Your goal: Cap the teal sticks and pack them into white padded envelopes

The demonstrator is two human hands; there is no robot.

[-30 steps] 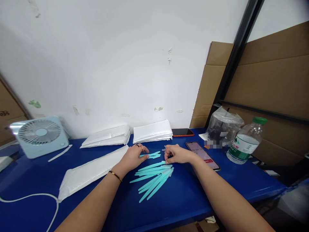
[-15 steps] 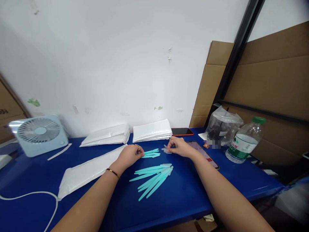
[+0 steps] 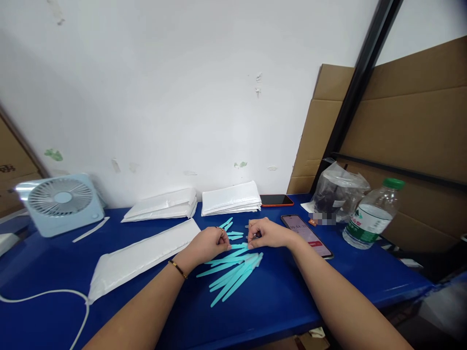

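Observation:
My left hand [image 3: 209,245] is closed in a pinch on a slim turquoise stick [image 3: 239,246] that looks like an eyebrow razor. My right hand [image 3: 268,233] pinches the other end of this stick; whether a clear cap is between those fingers is hard to see. Just below lies a fanned pile of similar turquoise sticks [image 3: 233,279], with translucent caps on their wider right ends. Behind my hands rest a few more turquoise sticks [image 3: 235,236], partly hidden by my left fingers. Small clear caps [image 3: 247,226] show beside my right fingers, mostly covered.
On the blue table [image 3: 284,301] lie a long white padded envelope [image 3: 146,255] and two stacks of white envelopes [image 3: 160,204] [image 3: 231,198]. A fan [image 3: 63,201] stands left. To the right are a phone [image 3: 306,236], another phone [image 3: 277,200], a bottle [image 3: 374,216] and a bagged cup [image 3: 335,192].
Both hands have come nearer to the body and closer together, from the rear sticks and the clear caps, onto one stick above the front pile. The rear sticks have shifted.

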